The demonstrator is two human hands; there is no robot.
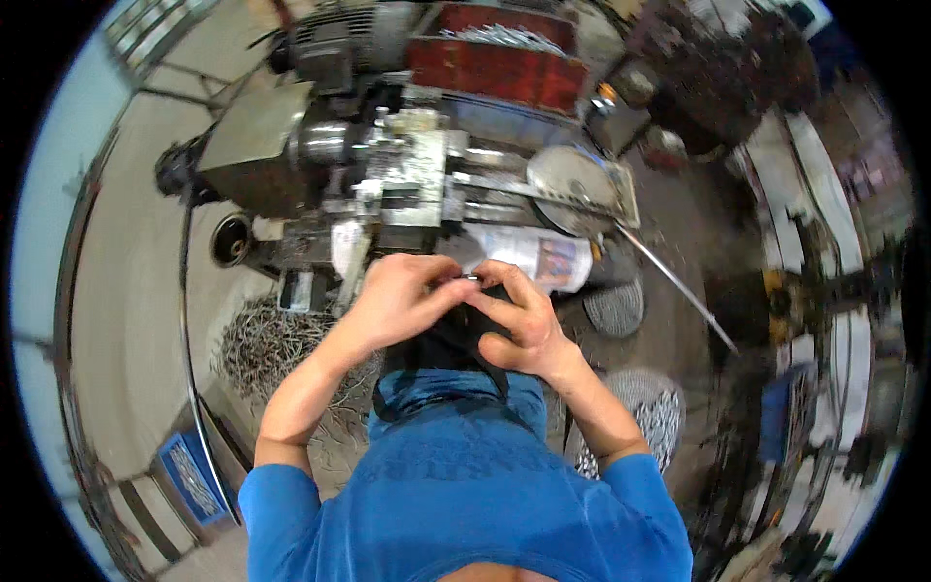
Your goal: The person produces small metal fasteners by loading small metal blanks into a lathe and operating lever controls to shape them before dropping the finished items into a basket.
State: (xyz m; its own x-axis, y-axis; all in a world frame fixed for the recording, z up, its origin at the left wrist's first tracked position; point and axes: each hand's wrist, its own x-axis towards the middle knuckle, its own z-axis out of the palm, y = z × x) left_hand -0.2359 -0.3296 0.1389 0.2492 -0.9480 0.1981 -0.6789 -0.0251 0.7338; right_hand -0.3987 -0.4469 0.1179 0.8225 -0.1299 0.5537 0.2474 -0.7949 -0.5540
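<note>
In a cluttered workshop, before a grimy metal machine [412,179], with a red bin [497,76] of shiny parts [509,37] behind. Holding a small metal piece [471,278] in front of the machine, near a white sack [514,250]. Pinching narrow on one side of it with the left grip [412,291], and on the other with the right grip [527,318], likewise narrow. Beside a heap of metal strands [272,339] at left.

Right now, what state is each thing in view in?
Small metal part: held, partly hidden
Left hand: pinching that part
Right hand: pinching that part
Red bin: open, holding metal pieces
Grey container: open, metal pieces inside
Pile of metal scraps: heaped loose
Machine: running or stopped, cannot tell
</note>
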